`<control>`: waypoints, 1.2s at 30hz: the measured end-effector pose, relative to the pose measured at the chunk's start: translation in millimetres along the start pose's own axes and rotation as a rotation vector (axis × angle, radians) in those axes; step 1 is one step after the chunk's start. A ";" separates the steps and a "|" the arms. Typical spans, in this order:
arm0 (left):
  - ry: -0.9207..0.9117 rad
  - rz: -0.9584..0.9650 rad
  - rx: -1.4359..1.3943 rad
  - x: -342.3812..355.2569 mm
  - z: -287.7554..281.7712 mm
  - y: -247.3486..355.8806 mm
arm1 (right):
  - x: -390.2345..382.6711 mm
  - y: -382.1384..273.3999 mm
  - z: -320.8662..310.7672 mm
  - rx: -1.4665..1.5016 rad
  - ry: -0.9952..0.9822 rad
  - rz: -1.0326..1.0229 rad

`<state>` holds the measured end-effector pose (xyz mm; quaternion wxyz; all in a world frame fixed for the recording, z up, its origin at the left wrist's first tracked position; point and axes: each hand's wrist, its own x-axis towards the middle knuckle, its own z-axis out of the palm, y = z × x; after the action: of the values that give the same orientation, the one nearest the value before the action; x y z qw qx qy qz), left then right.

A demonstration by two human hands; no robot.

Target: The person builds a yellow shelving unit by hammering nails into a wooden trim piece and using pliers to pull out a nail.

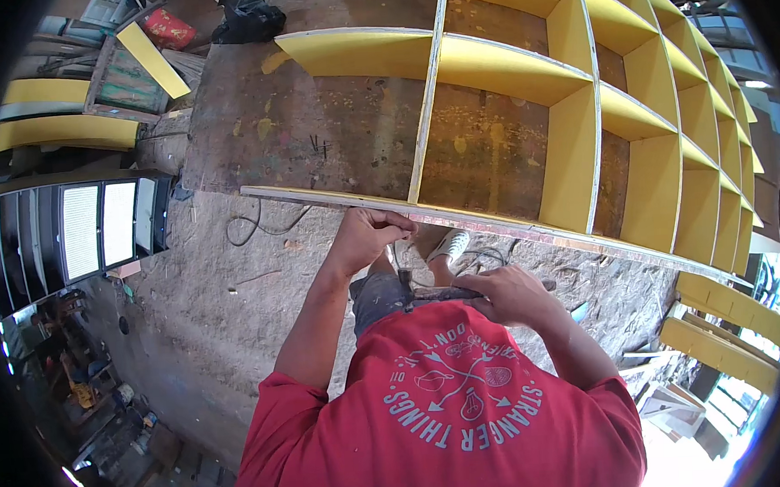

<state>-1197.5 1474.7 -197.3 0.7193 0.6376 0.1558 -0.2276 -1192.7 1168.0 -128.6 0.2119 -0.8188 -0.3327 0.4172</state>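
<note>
A yellow wooden grid of boards with square compartments (569,153) lies on a stained brown worktable (255,149). Its near long board (336,196) runs along the table's front edge. My left hand (368,237) is at that board, close to where a divider (428,111) joins it. Thumb and fingertips are pinched together; whatever is between them is too small to make out. In front of my waist, my right hand (510,292) is closed round the handle of a hammer (406,282), its dark head pointing left. Several dark nails (319,146) lie loose on the tabletop.
A black plastic bag (248,19) and a red container (168,29) sit at the far left. Yellow boards (63,133) are stacked at left, more yellow pieces (721,342) at right. A dark cable (259,227) lies on the rough floor (193,313) by the table.
</note>
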 end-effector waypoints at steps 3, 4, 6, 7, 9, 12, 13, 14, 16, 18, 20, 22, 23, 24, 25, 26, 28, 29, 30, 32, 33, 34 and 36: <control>0.031 -0.005 -0.003 0.7 2.5 -1.1 | 2.1 2.5 -2.8 0.055 0.113 -0.050; 0.054 -0.012 -0.013 0.8 2.9 -2.1 | 2.0 1.5 -6.0 0.080 0.160 -0.045; 0.059 0.005 -0.005 -0.1 2.7 -2.4 | 1.5 -1.3 -15.9 0.107 0.208 -0.036; 0.065 0.023 0.002 -0.4 2.8 -2.6 | 1.6 -3.2 -23.4 0.050 0.102 -0.047; 0.064 0.018 -0.014 -1.6 4.3 0.1 | 3.0 -4.0 -26.0 -0.005 -0.002 -0.053; 0.068 0.019 -0.014 -1.5 7.0 4.7 | 8.7 -2.6 -19.7 0.022 0.031 -0.049; 0.072 0.023 0.004 -1.6 7.1 5.0 | 10.2 -2.7 -18.5 0.056 0.100 -0.043; 0.072 0.023 0.004 -1.2 7.6 4.1 | 10.9 -2.6 -18.2 0.090 0.169 -0.036; 0.081 0.020 -0.042 -1.5 7.5 1.4 | 9.0 -2.7 -24.9 0.032 0.071 -0.059; 0.088 0.019 -0.036 -2.6 7.6 2.7 | 9.4 -1.5 -24.4 -0.026 -0.025 -0.079; 0.093 0.019 -0.031 -2.5 9.2 3.1 | 12.6 2.4 -16.6 0.107 0.234 -0.041; 0.115 0.017 -0.063 -1.4 9.7 2.1 | 13.6 3.9 -17.4 0.079 0.153 -0.071; 0.116 0.018 -0.063 -0.8 9.3 0.8 | 14.0 4.5 -18.1 0.050 0.071 -0.100; 0.113 0.025 -0.061 -0.5 8.7 -0.9 | 13.8 1.6 -20.2 0.051 0.072 -0.100; 0.110 0.033 -0.060 -0.2 8.3 -1.8 | 13.1 -3.7 -24.0 0.025 0.075 -0.107; 0.109 0.034 -0.059 0.0 8.0 -1.8 | 12.8 -6.6 -26.2 0.000 0.078 -0.113; 0.123 0.030 -0.066 0.8 9.2 -1.3 | 14.2 -0.5 -16.3 0.037 0.142 -0.073; 0.123 0.032 -0.066 1.9 9.3 -2.4 | 14.7 2.0 -13.1 0.076 0.206 -0.033; 0.119 0.033 -0.073 2.5 8.0 -4.9 | 14.0 0.6 -15.8 0.077 0.207 -0.033; 0.113 0.034 -0.078 2.2 5.7 -7.6 | 12.0 -3.3 -23.4 -0.053 0.000 -0.051; 0.113 0.034 -0.070 2.0 5.4 -8.3 | 12.6 -2.4 -20.5 -0.053 0.001 -0.051; 0.112 0.034 -0.061 1.8 5.4 -8.6 | 14.0 -1.0 -15.1 0.012 0.118 -0.026; 0.110 0.033 -0.065 2.8 5.9 -9.0 | 14.5 -0.2 -13.5 0.077 0.237 -0.002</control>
<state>-1200.2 1467.7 -205.6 0.7336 0.6280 0.1917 -0.1753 -1175.4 1177.6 -128.7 0.2812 -0.8532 -0.2901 0.3298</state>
